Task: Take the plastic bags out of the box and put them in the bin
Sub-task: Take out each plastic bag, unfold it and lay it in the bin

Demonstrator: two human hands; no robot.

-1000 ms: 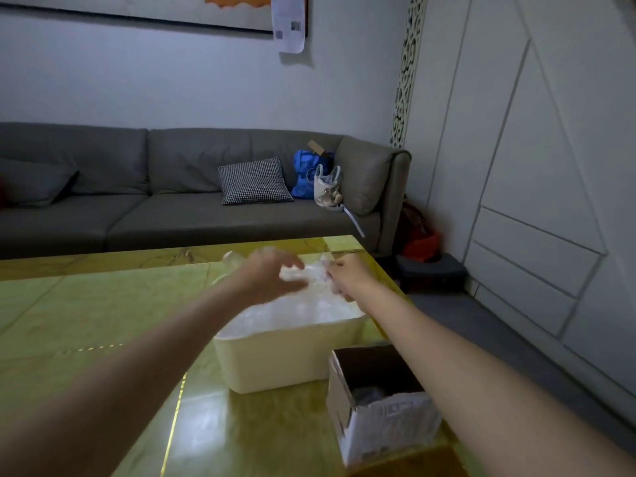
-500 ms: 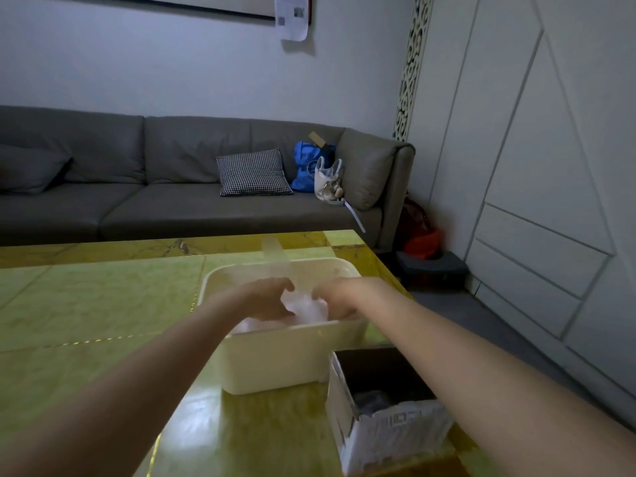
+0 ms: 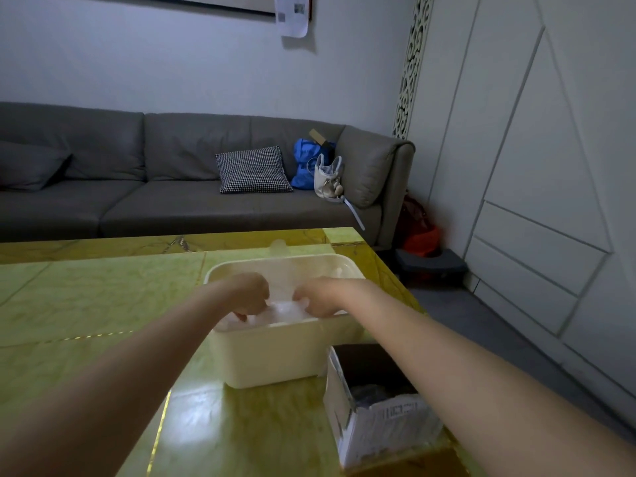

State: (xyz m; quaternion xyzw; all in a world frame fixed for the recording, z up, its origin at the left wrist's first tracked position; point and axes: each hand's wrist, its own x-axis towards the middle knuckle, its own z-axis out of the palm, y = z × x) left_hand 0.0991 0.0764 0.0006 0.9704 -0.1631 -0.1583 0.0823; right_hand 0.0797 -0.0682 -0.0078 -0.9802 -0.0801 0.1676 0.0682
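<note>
One cream bin [image 3: 275, 352] and one cardboard box [image 3: 378, 428] stand just beside each other on the table [image 3: 103, 304]; two hands are in view. The left hand [image 3: 249, 294] and right hand [image 3: 321, 297], fingers curled, clutch the crumpled plastic bags [image 3: 285, 309] inside the bin. A second ago the hands held the plastic above the rim; they are now lower, within the bin.

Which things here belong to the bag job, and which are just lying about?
Job: left hand and right hand pressing clear plastic bags into the cream bin; cardboard box.

Lying about: checked cushion, blue bag, white handbag, all on the grey sofa.
</note>
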